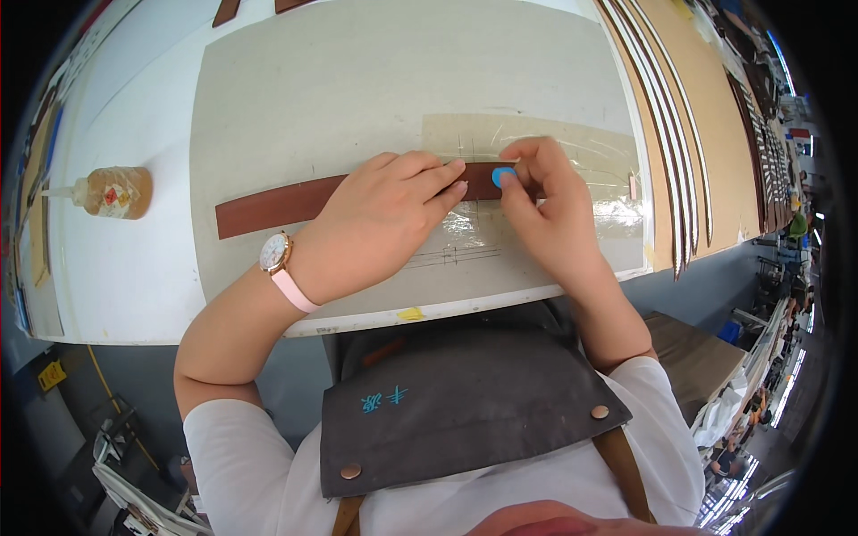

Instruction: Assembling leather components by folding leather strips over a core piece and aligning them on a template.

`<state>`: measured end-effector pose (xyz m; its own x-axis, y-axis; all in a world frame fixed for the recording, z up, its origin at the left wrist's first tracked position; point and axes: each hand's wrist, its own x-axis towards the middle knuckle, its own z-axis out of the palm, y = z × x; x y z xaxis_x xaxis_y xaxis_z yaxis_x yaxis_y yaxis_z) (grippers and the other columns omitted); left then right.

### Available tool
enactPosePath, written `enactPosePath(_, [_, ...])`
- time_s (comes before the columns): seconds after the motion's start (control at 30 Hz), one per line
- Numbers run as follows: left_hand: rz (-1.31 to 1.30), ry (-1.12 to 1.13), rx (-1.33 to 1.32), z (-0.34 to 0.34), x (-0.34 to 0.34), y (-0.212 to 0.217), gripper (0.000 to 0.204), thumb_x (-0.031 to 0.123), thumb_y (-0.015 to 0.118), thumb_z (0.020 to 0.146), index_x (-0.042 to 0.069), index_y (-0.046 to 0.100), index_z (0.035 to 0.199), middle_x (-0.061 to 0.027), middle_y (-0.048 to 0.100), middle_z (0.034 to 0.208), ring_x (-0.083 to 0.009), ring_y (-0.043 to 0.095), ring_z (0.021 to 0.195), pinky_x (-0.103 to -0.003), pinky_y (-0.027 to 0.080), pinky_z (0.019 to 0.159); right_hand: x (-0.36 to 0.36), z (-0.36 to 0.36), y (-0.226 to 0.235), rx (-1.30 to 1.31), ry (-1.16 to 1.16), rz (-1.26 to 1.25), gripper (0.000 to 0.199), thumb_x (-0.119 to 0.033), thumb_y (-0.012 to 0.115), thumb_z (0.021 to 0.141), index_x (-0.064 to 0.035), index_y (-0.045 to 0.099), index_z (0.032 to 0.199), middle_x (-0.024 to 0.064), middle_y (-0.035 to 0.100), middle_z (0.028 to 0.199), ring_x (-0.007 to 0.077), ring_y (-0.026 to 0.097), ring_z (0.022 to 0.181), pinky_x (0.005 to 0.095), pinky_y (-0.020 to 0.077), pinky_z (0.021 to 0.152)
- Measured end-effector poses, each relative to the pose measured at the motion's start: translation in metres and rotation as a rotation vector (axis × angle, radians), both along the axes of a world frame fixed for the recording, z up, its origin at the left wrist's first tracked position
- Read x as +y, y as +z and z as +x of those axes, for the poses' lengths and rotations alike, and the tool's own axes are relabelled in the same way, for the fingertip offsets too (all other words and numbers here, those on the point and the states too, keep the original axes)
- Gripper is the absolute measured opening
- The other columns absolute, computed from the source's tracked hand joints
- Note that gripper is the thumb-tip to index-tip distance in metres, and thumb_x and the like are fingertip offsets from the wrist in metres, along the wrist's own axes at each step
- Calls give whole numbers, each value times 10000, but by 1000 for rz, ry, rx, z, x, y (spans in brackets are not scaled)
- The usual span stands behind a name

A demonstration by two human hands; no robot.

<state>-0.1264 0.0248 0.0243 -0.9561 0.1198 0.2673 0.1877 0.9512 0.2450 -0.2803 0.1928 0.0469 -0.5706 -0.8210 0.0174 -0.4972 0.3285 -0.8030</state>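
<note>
A long, slightly curved brown leather-like strip [273, 205] lies across the grey board [357, 71]. My left hand [380, 214] rests on its middle, fingers stretched out and pressing it down, covering part of it. Over the strip's right end, my right hand [554, 210] is closed in a pinch, thumb and bent fingers together. At its thumb tip is a small, round, flat blue piece [501, 178], partly covered by the thumb. Clear film [572, 143] lies on the board beneath the strip's right end, and thin ruled lines show beside it.
A plastic bottle of amber liquid with a thin nozzle [121, 192] stands at the left on the white tabletop [161, 277]. Several long dark strips with pale edges [666, 134] lie on a tan board [715, 179] at the right. Brown pieces [226, 11] sit at the far edge.
</note>
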Motion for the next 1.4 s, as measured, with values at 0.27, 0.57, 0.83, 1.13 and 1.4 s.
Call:
enactPosePath(0.27, [36,-2,18,0,1,1,397,43,632,844,14,709,1232,-84,658,1357,-246,590,1234,-384,490,1024,-15,-7,-19,61,66,2,41,17,617,970,4,586,993,57,657,763,70,594,701,245,480,632])
enactPosePath(0.57, [71,10,6,1,1,-2,403,37,618,858,17,708,1250,-74,658,1351,-235,580,1241,-375,474,1034,-21,-3,-25,134,57,-66,95,-1,646,896,-29,565,937,143,641,739,317,649,662,406,495,601])
enactPosePath(0.83, [71,15,0,1,0,-4,376,38,638,843,39,725,1209,-81,655,1352,-244,581,1244,-378,469,1048,-20,-8,-18,27,-126,-107,57,-46,647,963,-23,605,994,97,615,726,208,575,639,350,469,609])
enactPosePath(1.13, [312,321,-182,4,-21,26,549,114,840,761,64,608,1256,-97,618,1015,-287,602,989,-406,494,893,9,-65,-13,145,-189,-145,369,-67,645,980,-56,585,1344,127,675,998,202,616,829,327,523,733])
enactPosePath(1.4, [486,220,-190,-44,-64,19,93,78,738,883,21,676,924,-76,617,868,-210,599,826,-330,494,773,51,-94,-16,162,-396,-266,584,-75,650,979,-99,465,1532,135,611,1255,195,605,946,312,546,757])
